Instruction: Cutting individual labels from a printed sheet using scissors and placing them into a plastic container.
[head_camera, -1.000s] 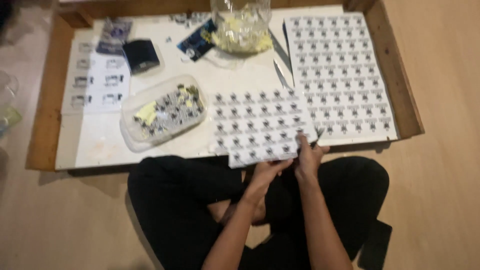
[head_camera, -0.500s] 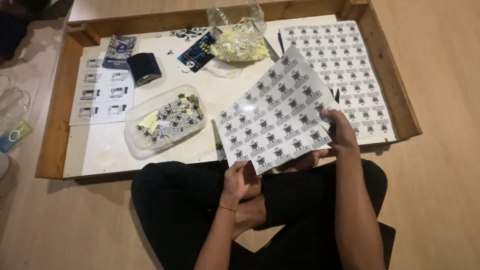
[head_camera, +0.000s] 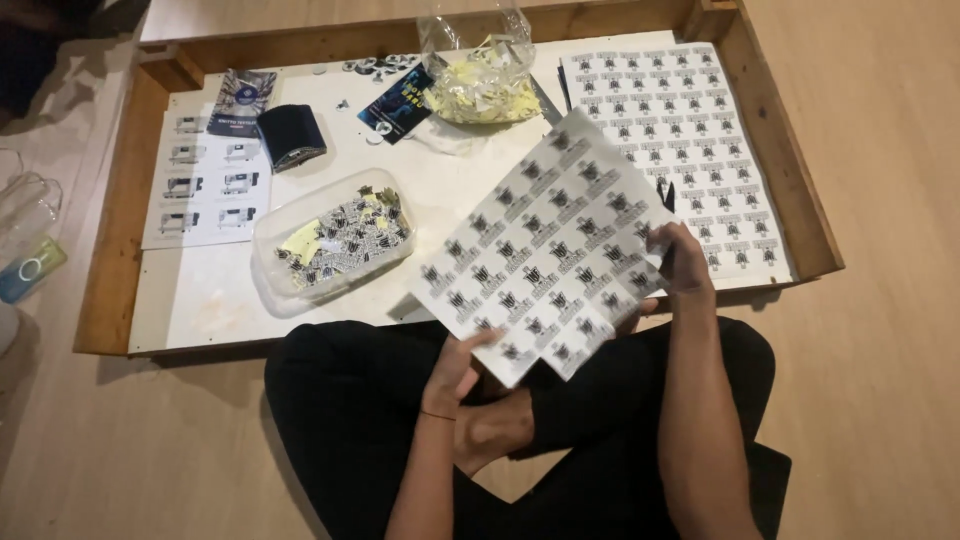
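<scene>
I sit cross-legged on a wooden floor at a low tray table (head_camera: 120, 230). A white sticker sheet (head_camera: 545, 250) covered in small black printed labels is lifted and tilted over my lap. My right hand (head_camera: 680, 262) grips its right edge. My left hand (head_camera: 455, 372) touches its lower left corner from below. Part of the sheet's bottom edge is cut away in steps.
A second full sticker sheet (head_camera: 680, 130) lies flat at the table's right. A clear plastic tub (head_camera: 330, 245) holds cut stickers and yellow scraps. Behind are a clear bag (head_camera: 480, 85) of yellow backing paper, a dark pouch (head_camera: 290, 135), leaflets (head_camera: 200, 190) and cards.
The sheet went from lying at the table's front edge under both hands to being lifted and tilted. My right hand moved to its right edge, my left to its lower corner.
</scene>
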